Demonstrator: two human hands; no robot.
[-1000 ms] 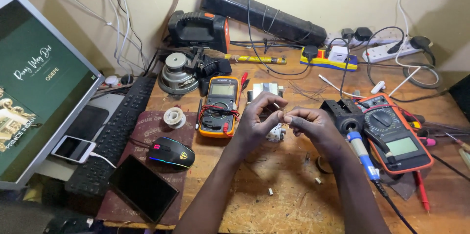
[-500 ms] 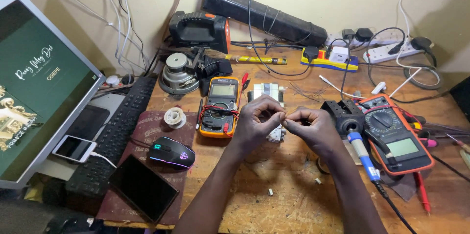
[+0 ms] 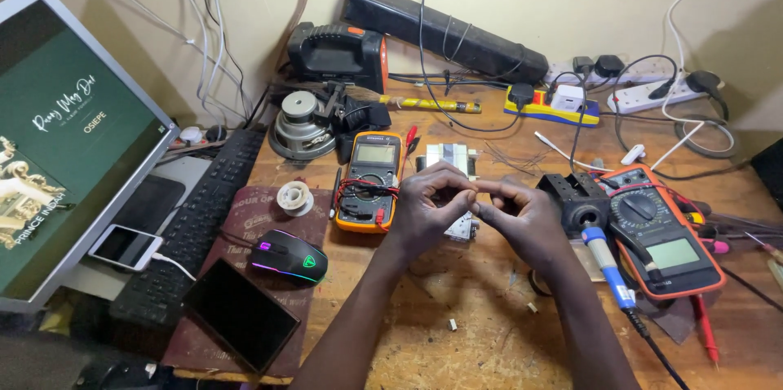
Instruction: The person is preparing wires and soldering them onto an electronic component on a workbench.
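Wooden workbench [image 3: 457,341], pale and scuffed, fills the frame, seen from above. At the centre the person's two hands meet, fingertips pressed together. The left hand [image 3: 428,210] and the right hand [image 3: 522,219] both curl inward, thumbs and forefingers pinching at the same spot; whatever sits between them is too small to make out. Just below and behind the hands, a small metal transformer [image 3: 458,163] rests on the bench, partly hidden by the fingers.

Left of the hands lies a yellow multimeter [image 3: 371,182] with red and black leads coiled on it. Further left sit a small spool of solder [image 3: 294,197], a black mouse [image 3: 289,258] with glowing edges, and a dark tablet [image 3: 241,315] on a brown mat. A black keyboard [image 3: 192,235], a white phone [image 3: 125,247] and a large monitor [image 3: 57,145] occupy the left edge.

Right of the hands, a blue-handled soldering iron [image 3: 608,263] stands in a black holder, just beside an orange multimeter [image 3: 661,231]. Along the upper wall are a black and orange lamp [image 3: 338,55], a long black tube [image 3: 444,31] and white power strips [image 3: 652,92].
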